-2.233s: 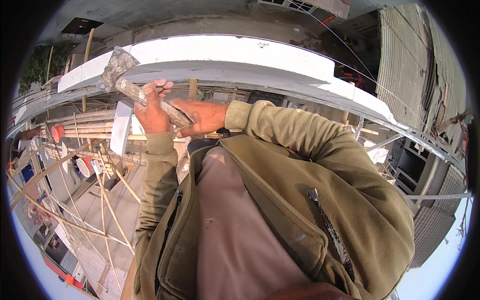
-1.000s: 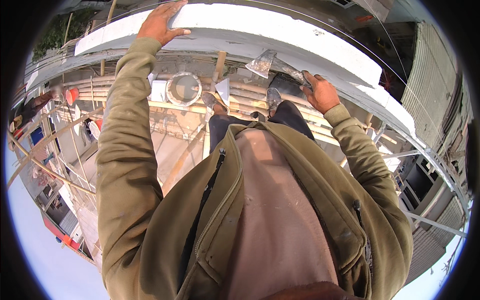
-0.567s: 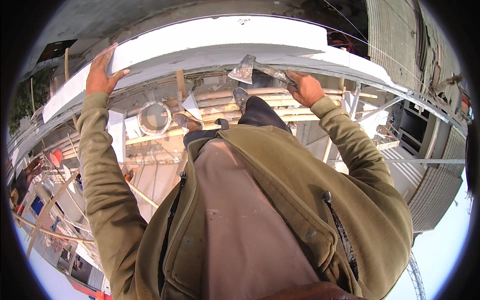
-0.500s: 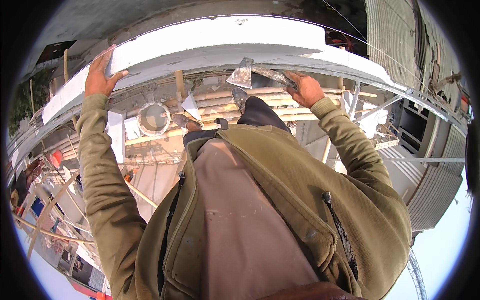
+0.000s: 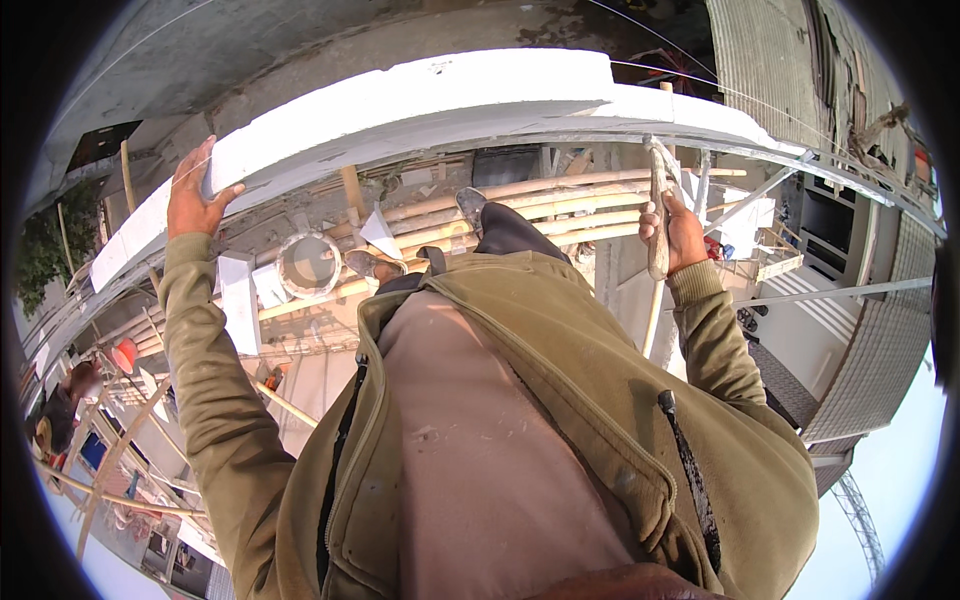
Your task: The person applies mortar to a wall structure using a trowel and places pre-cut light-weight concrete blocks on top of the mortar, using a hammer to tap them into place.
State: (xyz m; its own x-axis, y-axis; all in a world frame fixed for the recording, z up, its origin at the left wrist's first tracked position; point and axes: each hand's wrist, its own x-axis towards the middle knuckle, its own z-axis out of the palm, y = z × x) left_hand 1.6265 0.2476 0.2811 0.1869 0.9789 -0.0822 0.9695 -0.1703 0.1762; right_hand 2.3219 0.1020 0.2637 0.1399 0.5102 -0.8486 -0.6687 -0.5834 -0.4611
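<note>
Spanning the view ahead of me, a white block wall (image 5: 430, 100) curves from the left rim to the right, its upper course stepping down at both ends. Nearer, my unzipped olive jacket (image 5: 560, 330) covers most of the lower middle. Corrugated sheeting (image 5: 770, 60) fills the upper right, beyond the wall. Between the wall and my body, a row of bamboo poles (image 5: 560, 200) runs side to side, near my shoes (image 5: 470, 205). A white slab (image 5: 238, 300) stands to the left, beside a round bucket (image 5: 308, 265) with grey contents. On the right, the hatchet (image 5: 658, 230) is held roughly upright, on my side of the wall; its head seems turned edge-on, so I can't make out its shape well. My right hand (image 5: 680, 230) is wrapped around its handle, fingers curled. My left hand (image 5: 200, 195) is spread against the left end of the upper course, thumb apart from the fingers. Smallest of all, a white triangular piece (image 5: 378, 235) sits between bucket and shoes.
</note>
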